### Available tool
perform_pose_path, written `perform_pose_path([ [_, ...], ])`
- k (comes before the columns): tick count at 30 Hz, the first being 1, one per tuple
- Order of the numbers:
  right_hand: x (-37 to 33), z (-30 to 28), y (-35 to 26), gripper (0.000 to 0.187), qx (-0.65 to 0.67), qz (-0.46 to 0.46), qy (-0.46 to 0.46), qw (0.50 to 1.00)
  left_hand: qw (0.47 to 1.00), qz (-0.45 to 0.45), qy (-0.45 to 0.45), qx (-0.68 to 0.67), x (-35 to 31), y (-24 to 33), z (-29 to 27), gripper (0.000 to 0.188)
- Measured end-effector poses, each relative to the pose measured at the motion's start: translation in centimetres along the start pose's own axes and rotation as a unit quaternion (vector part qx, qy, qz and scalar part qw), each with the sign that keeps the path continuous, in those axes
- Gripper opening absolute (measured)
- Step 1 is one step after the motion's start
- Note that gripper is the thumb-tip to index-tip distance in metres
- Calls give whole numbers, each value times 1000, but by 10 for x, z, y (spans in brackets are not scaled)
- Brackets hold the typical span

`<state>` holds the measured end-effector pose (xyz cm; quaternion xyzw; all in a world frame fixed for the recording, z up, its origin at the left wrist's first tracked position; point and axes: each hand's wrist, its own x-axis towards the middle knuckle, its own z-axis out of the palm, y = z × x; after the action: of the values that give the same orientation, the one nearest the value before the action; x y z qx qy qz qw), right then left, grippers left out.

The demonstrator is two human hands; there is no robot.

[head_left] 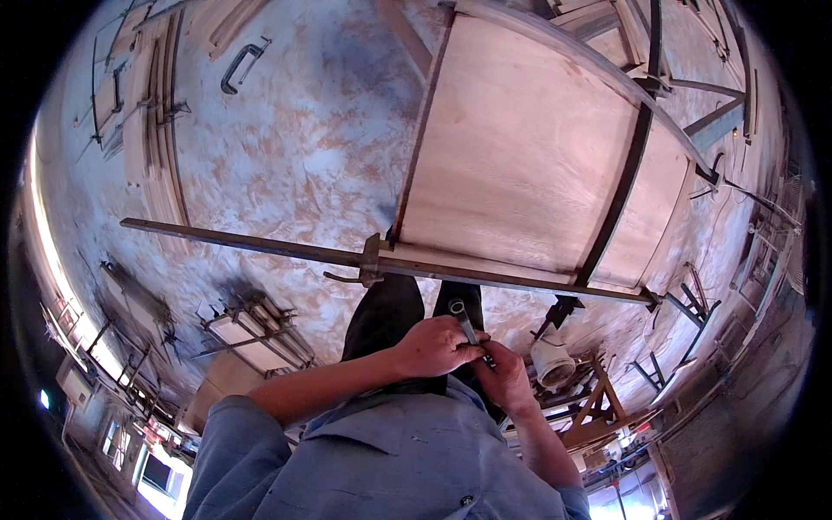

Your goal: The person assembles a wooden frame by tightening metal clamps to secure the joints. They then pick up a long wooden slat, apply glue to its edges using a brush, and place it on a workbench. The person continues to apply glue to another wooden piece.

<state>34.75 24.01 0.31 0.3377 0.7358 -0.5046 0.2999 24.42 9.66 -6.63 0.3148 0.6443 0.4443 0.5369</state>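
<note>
In front of my body, my left hand (433,347) is closed around the shaft of a metal wrench (466,325). The wrench's ring-shaped end points up and away from me. Close beside it, my right hand (504,379) is closed at the lower end of the wrench, thumb and fingers pinched together. Part of the shaft is hidden by my fingers. Beyond my hands lies a large pale wooden panel (520,147), with a long metal bar clamp (511,279) along its near edge. The clamp's sliding jaw and handle (370,264) sit near the panel's left corner.
Another dark bar (620,199) crosses the panel. A C-clamp (243,66) lies on the stained floor (295,156) at the far left, near long wooden boards (156,121). A white bucket (552,362) stands to the right of my hands, and clamped wood (260,334) to the left.
</note>
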Motion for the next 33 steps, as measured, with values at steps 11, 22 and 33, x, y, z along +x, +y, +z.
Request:
perform_pose_path([
  [11, -30, -14, 3, 16, 134, -22, 93, 986, 995, 63, 15, 70, 4, 56, -25, 36],
  [22, -77, -152, 52, 44, 416, -27, 423, 804, 952, -85, 291, 36, 53, 111, -169, 39],
  [33, 53, -295, 92, 37, 315, 54, 420, 849, 933, -161, 317, 60, 115, 31, -207, 55],
])
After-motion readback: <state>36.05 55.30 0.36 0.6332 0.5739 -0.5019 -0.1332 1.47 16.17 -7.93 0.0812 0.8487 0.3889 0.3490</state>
